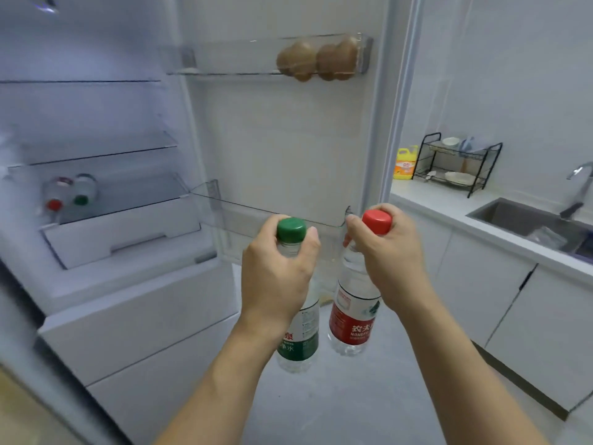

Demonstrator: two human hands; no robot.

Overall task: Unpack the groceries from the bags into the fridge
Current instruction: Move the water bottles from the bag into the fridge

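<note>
Hands hide both bottle necks; shelf bottles seem blurred.

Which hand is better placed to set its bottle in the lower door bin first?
Probably the right hand: its red-capped bottle hangs just beside the lower door bin's near end. The left hand holds the green-capped bottle lower, in front.

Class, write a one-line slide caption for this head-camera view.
Left hand holds a green-capped bottle, right hand a red-capped bottle, before the open fridge door's shelf.

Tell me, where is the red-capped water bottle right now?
The red-capped bottle hangs by its neck from the right hand, right of the green-capped bottle, in front of the open fridge door's lower bin.
</note>
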